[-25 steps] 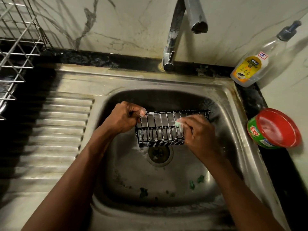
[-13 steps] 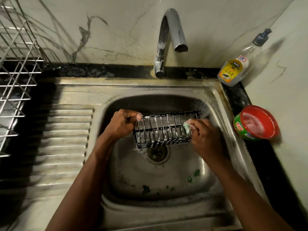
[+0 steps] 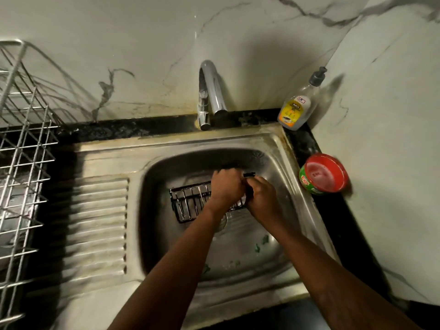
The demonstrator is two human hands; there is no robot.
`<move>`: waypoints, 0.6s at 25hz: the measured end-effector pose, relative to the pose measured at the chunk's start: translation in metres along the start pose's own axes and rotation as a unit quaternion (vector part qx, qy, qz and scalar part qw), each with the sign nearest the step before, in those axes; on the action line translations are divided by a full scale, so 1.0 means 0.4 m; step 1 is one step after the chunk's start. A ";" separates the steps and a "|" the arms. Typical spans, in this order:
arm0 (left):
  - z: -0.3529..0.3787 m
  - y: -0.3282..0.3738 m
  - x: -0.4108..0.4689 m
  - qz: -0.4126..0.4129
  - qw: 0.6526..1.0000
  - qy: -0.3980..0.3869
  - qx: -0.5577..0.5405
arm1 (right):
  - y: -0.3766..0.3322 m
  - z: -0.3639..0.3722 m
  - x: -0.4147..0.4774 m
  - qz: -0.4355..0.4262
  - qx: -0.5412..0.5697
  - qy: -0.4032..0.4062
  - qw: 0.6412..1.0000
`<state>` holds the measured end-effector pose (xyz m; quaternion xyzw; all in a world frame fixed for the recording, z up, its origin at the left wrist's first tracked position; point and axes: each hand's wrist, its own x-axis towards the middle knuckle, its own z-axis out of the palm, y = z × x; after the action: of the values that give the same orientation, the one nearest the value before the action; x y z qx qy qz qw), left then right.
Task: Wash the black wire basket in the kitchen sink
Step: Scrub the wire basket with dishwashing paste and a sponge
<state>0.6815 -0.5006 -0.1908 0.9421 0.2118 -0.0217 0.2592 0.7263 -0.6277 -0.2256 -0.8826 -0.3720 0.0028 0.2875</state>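
Head view: the black wire basket point(image 3: 189, 202) is held low in the sink point(image 3: 238, 139) bowl over the drain, presumably so the suds drain there. The left hand point(image 3: 226, 188) curls over its right part, gripping it. The right hand point(image 3: 262, 198) curls at the right end, its contents hidden. The bowl wall is close on the right, with open room left and near.

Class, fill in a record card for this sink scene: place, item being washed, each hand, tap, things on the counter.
Place: stainless steel kitchen sink
Item: black wire basket, inside the basin
Left hand: grips the basket's right part
Right hand: at the basket's right end, grip hidden
Tap: curved chrome tap, no stream visible
Counter: clear pump bottle with yellow label; red-lidded green tub
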 end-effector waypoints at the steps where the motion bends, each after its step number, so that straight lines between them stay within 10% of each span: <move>1: -0.001 0.007 0.011 -0.018 1.000 -0.012 -0.019 | 0.002 -0.014 -0.006 0.005 0.017 0.012 1.000; 8: -0.082 -0.034 0.001 -0.066 0.969 -0.039 -0.236 | -0.028 -0.109 -0.016 0.087 0.079 0.144 0.983; 15: -0.136 -0.070 -0.078 -0.060 0.844 0.010 -0.532 | -0.154 -0.181 0.066 0.001 0.130 0.143 0.981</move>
<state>0.6379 -0.4640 -0.1526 0.6451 0.2492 0.0881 0.7170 0.7210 -0.6124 -0.1284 -0.8293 -0.3225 -0.0747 0.4502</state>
